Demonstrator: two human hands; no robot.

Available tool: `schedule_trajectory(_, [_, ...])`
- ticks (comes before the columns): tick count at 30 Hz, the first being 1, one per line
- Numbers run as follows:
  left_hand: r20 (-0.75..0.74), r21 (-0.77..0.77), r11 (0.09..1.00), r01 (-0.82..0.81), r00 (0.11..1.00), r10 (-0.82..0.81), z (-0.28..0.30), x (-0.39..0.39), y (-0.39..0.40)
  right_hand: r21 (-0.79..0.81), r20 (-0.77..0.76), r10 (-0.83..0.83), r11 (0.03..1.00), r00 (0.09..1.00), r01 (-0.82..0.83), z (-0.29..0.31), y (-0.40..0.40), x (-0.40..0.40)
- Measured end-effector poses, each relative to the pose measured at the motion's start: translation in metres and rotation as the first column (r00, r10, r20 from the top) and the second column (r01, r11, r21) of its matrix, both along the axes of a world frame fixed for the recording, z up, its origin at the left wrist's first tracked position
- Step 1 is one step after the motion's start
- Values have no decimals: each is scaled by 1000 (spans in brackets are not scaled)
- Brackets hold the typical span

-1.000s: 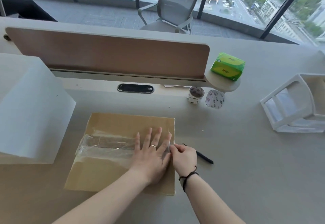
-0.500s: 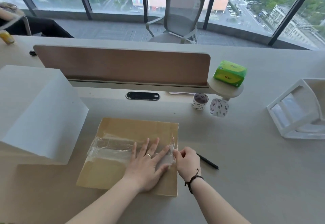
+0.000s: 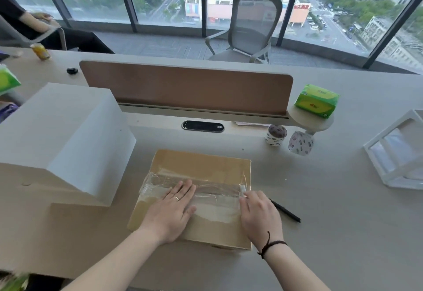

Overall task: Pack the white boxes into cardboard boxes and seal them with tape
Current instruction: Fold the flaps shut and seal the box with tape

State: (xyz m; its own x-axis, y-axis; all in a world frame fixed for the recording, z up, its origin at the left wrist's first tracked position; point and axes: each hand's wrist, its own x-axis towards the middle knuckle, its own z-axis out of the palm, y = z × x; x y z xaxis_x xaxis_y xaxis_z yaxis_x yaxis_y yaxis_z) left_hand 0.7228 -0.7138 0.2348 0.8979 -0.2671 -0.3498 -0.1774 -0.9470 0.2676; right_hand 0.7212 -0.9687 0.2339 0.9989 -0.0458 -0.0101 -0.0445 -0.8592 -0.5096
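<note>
The cardboard box lay closed at lower centre of the tabletop, clear tape already across its seam. The left hand pressed flat, fingers together; the right hand smoothed the tape's end, fingers loosely extended. Sealing looked nearly finished; a large white box at left remained unpacked.

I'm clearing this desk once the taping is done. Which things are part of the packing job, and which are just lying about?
Job: cardboard box, clear tape, left hand, right hand, tape rolls, big white box.

Lying about: green tissue pack, black pen, yellow can.
</note>
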Motion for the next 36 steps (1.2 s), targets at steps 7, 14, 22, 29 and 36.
schedule_trajectory(7, [27,-8,993,117,993,-117,-4,2,31,-219,-70,282,931,957,-291,11,83,-8])
schedule_trajectory(14, [84,-28,991,133,988,-131,0,8,45,-93,-326,374,902,868,-423,6,114,-1])
schedule_trajectory(22, [64,-64,998,28,998,-24,0,5,69,-198,-350,185,944,918,-265,6,47,-13])
schedule_trajectory(29, [6,-202,971,-125,992,129,-3,3,77,-124,-250,128,979,960,-163,1,51,-15])
schedule_trajectory(36, [-288,-512,549,-660,735,614,-11,11,88,310,-158,-306,887,939,341,10,47,4])
